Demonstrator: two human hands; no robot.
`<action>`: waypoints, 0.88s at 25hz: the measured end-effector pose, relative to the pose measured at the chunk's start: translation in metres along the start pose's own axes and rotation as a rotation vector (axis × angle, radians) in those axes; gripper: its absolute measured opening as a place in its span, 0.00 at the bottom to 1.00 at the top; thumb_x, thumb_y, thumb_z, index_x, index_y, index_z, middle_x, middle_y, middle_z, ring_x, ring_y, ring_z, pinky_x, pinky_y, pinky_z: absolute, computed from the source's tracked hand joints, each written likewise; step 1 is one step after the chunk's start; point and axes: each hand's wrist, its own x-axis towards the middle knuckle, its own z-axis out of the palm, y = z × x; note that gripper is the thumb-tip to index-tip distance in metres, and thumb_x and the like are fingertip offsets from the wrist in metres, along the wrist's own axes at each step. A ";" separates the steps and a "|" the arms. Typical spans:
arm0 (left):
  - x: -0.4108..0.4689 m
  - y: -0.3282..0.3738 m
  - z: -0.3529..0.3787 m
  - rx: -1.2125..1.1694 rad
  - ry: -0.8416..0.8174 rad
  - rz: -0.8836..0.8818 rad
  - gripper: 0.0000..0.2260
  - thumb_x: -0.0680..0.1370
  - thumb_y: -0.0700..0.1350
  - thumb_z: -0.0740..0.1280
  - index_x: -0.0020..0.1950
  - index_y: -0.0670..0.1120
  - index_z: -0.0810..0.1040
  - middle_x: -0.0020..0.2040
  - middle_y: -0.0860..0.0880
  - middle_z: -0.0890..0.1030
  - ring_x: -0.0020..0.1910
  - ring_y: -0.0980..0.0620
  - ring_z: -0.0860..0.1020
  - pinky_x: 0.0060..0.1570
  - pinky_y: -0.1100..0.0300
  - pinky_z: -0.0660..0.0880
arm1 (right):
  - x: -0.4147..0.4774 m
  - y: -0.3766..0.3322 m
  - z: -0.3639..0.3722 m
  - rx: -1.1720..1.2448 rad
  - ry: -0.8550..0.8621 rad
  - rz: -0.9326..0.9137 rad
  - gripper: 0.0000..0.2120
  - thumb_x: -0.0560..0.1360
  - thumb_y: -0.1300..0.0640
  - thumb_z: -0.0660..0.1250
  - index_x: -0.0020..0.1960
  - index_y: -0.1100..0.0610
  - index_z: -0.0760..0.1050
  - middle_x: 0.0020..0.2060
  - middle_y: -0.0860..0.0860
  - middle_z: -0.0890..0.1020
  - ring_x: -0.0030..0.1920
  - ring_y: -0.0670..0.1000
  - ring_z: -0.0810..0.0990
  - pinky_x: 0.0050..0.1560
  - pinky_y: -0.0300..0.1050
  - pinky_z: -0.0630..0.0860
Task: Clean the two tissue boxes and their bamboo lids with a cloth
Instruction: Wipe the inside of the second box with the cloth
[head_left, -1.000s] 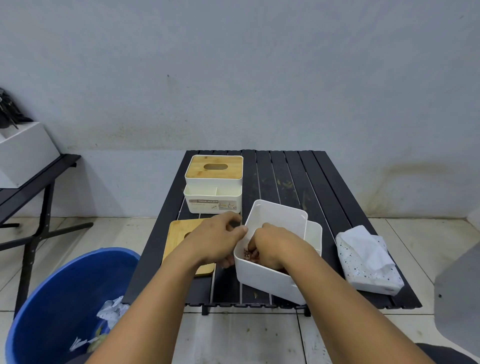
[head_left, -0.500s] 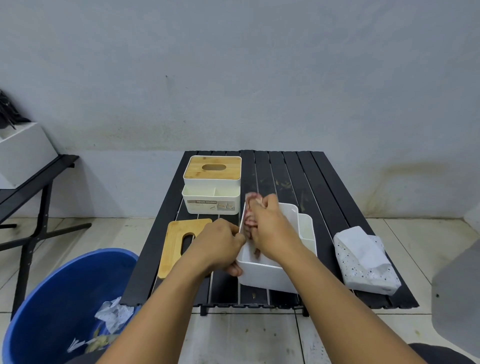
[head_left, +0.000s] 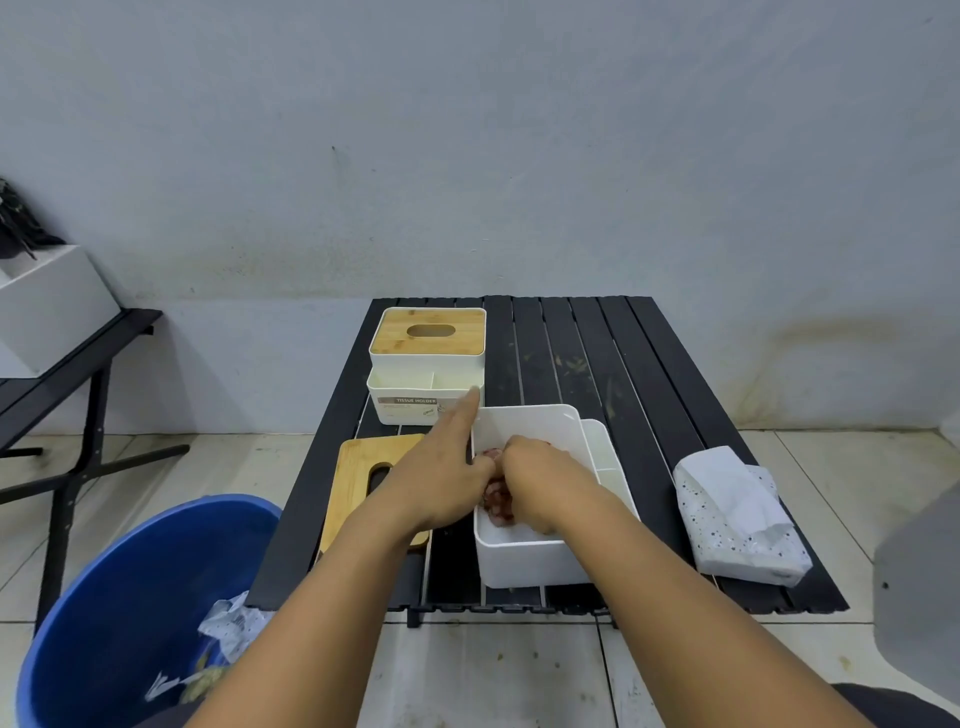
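Curled fingers of the right hand are bunched down over a reddish cloth, pressing it to the floor of the open tissue box, hard against the left wall; fingertips are hidden under the knuckles, so exactly how they grip I cannot tell; over to the left hand, forefinger straight out along the outside of that same wall, thumb up at the rim, the other fingers tucked out of sight, so whether it pinches the wall or only braces it is unclear; now the worry, the box is light plastic and sits near the front edge of the slatted table, and a hard stroke toward the body could drag it over the lip if that left brace slips; pressing down on one side could also tip it; watch the loose bamboo lid too, lying just beside the box under the left wrist and near the table's left edge, with the blue bin below; a careless forearm could sweep it off and in; behind, the second tissue box wears its own lid, near that forefinger but safe for now; tissue pack lies well apart on the right.
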 end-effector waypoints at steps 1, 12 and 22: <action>0.004 0.000 0.006 -0.005 0.009 0.021 0.33 0.83 0.48 0.61 0.85 0.56 0.48 0.84 0.52 0.58 0.79 0.50 0.64 0.77 0.49 0.65 | 0.000 0.000 0.000 -0.037 0.039 0.041 0.15 0.76 0.61 0.71 0.62 0.55 0.77 0.55 0.55 0.79 0.56 0.59 0.80 0.54 0.50 0.75; 0.006 0.004 0.022 -0.033 0.097 0.013 0.29 0.84 0.42 0.57 0.84 0.50 0.52 0.78 0.48 0.68 0.66 0.50 0.72 0.57 0.60 0.67 | -0.003 0.002 -0.006 0.157 0.581 0.122 0.11 0.78 0.56 0.67 0.60 0.55 0.78 0.54 0.54 0.75 0.55 0.58 0.76 0.42 0.46 0.69; 0.007 -0.006 0.026 -0.066 0.069 0.052 0.32 0.85 0.42 0.54 0.84 0.47 0.38 0.85 0.51 0.41 0.83 0.55 0.44 0.77 0.63 0.46 | -0.011 -0.003 -0.016 -0.017 0.360 0.084 0.02 0.81 0.63 0.61 0.50 0.58 0.71 0.64 0.57 0.63 0.55 0.59 0.74 0.43 0.48 0.68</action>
